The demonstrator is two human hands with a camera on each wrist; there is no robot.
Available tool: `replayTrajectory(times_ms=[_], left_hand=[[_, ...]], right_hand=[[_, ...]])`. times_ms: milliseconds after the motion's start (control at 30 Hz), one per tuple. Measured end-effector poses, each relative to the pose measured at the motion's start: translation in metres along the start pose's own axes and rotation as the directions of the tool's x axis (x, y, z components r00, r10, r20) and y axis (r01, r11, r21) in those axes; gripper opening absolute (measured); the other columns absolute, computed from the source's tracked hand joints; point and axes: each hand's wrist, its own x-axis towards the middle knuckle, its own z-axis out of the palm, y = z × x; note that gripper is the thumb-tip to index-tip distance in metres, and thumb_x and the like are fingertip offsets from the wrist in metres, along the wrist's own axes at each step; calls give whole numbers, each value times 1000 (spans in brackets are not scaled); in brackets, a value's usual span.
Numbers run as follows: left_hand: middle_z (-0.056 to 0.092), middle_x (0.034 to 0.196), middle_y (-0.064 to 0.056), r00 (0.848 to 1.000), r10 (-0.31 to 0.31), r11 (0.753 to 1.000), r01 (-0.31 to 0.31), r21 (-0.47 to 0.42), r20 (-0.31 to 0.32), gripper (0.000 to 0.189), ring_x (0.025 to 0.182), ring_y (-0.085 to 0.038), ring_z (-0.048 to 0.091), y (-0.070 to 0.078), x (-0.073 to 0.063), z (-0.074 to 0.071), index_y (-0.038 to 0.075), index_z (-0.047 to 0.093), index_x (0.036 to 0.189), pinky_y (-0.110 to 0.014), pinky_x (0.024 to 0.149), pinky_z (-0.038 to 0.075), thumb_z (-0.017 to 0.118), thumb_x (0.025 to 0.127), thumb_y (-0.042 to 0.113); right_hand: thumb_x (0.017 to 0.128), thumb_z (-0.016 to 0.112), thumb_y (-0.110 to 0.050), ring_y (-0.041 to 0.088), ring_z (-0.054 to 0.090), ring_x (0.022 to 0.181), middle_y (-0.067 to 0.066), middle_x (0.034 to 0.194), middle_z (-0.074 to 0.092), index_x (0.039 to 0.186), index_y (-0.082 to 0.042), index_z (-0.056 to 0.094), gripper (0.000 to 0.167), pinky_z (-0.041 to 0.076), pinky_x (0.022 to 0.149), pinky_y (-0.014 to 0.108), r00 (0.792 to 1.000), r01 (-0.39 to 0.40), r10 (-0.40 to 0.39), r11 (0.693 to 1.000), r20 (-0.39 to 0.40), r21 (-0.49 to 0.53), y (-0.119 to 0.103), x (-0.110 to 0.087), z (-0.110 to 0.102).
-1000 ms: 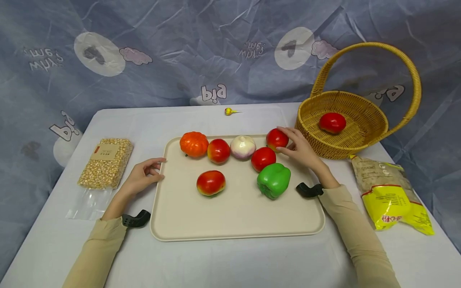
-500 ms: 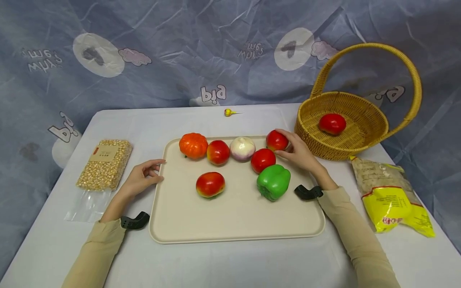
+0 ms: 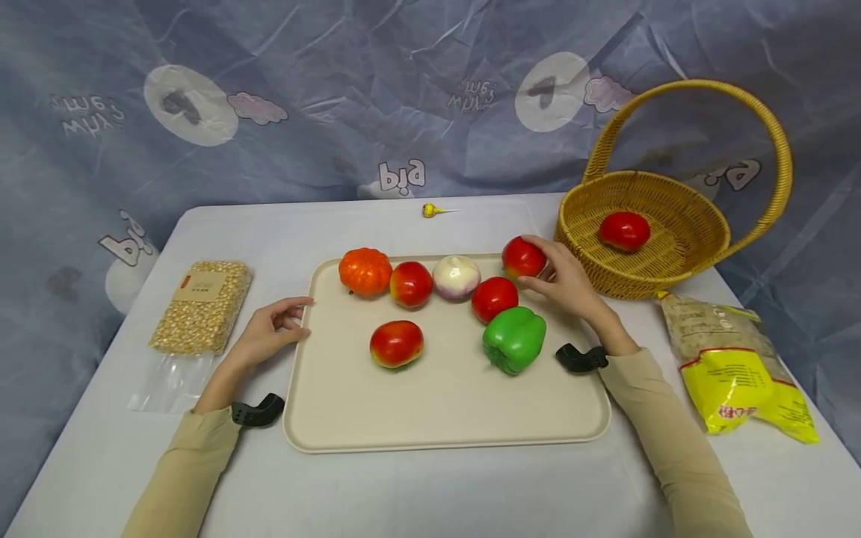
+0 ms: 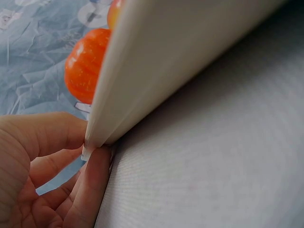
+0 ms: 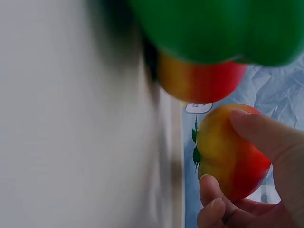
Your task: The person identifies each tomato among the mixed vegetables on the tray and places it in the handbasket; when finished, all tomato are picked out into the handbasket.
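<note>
My right hand (image 3: 561, 280) holds a red tomato (image 3: 524, 257) between thumb and fingers, at the far right corner of the beige tray (image 3: 430, 407). In the right wrist view this tomato (image 5: 230, 152) shows a yellow side and green leaves, apart from the tray surface. My left hand (image 3: 265, 329) pinches the tray's left edge; the left wrist view shows fingers above and below the rim (image 4: 95, 128). On the tray lie an orange pumpkin (image 3: 365, 272), a white and purple onion (image 3: 457, 277), a green bell pepper (image 3: 514, 340) and three more tomatoes (image 3: 397, 344).
A wicker basket (image 3: 585, 261) with a tall handle stands at the back right, one tomato (image 3: 625, 231) inside. A yellow-labelled bag (image 3: 740, 366) lies at the right, a bag of corn kernels (image 3: 202, 306) at the left. Behind the tray is a lollipop (image 3: 430, 211).
The tomato in my right hand has risen slightly from the tray's far right corner. My left hand stays at the tray's edge. The head view has shifted a little.
</note>
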Motion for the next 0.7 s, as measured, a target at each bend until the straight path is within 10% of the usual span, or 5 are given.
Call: replayTrajectory(times_ms=[700], left_hand=[[52, 109, -18, 1000, -17, 1000, 17, -11, -1, 54, 72, 1, 55, 0, 0, 0, 3, 49, 134, -14, 72, 44, 65, 82, 3]], right_hand=[[77, 75, -12, 16, 47, 75, 16, 110, 55, 139, -18, 44, 69, 41, 64, 8, 984, 55, -58, 998, -170, -24, -18, -3, -45]])
